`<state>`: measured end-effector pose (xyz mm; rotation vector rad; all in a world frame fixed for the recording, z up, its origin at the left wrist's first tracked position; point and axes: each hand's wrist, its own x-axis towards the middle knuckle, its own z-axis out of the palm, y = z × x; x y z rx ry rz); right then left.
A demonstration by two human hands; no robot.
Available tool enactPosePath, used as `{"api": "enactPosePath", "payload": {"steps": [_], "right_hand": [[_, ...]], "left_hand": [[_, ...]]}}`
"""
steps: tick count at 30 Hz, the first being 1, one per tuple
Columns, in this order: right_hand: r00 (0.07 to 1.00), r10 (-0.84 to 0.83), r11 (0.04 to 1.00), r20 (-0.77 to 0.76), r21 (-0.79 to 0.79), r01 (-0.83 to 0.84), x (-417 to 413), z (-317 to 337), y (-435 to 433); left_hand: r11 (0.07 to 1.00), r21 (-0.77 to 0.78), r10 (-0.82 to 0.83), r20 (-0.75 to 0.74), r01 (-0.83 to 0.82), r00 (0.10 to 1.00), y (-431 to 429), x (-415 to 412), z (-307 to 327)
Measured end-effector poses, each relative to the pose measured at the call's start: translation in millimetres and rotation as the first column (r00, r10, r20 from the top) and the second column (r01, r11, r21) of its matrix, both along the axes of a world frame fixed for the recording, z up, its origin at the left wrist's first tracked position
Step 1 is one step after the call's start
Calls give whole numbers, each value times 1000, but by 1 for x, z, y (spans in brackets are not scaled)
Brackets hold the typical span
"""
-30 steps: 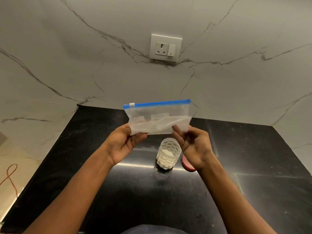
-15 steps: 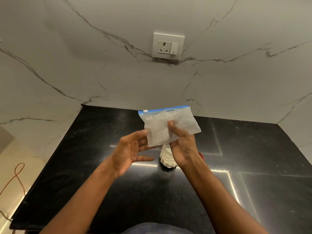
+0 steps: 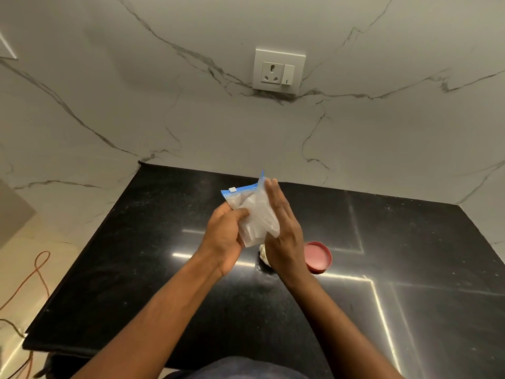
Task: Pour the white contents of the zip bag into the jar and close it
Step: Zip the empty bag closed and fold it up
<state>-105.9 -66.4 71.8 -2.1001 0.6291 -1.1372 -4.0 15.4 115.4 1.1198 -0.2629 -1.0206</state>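
Over mid-counter (image 3: 164, 269), my left hand (image 3: 222, 239) pinches the bag (image 3: 257, 214), right hand (image 3: 284, 236) flat against it; jar (image 3: 263, 251) mostly hidden, lid (image 3: 318, 255) beside.

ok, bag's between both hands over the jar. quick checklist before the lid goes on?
1. Zip bag emptied: ok, looks flat and crumpled, nothing white visible inside.
2. Hands free for the lid: not ok, left hand grips the bag and right hand presses against it.
3. Jar upright and filled: cannot tell, only a sliver shows below the hands.
4. Red lid within reach: ok, on the black counter beside the jar, right of it.
5. Jar mouth clear: cannot tell, hidden.
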Motion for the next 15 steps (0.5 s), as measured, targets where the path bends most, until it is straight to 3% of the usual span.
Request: {"api": "enactPosePath", "payload": {"steps": [2, 4, 8, 11, 15], "right_hand": [[988, -40, 978, -150, -207, 8, -2, -7, -1], [971, -58, 951, -231, -309, -17, -3, -12, 1], [927, -53, 878, -372, -460, -135, 3, -15, 12], [880, -4, 845, -476, -473, -252, 9, -15, 21], [754, 213, 801, -622, -330, -499, 8, -15, 29]], "left_hand": [[998, -56, -35, -73, 30, 997, 6, -1, 2], [985, -142, -108, -90, 95, 990, 13, 0, 6], [987, -130, -82, 87, 93, 993, 16, -3, 7], [999, -49, 19, 121, -13, 992, 22, -4, 1], [985, 31, 165, 102, -169, 981, 44, 0, -8]]}}
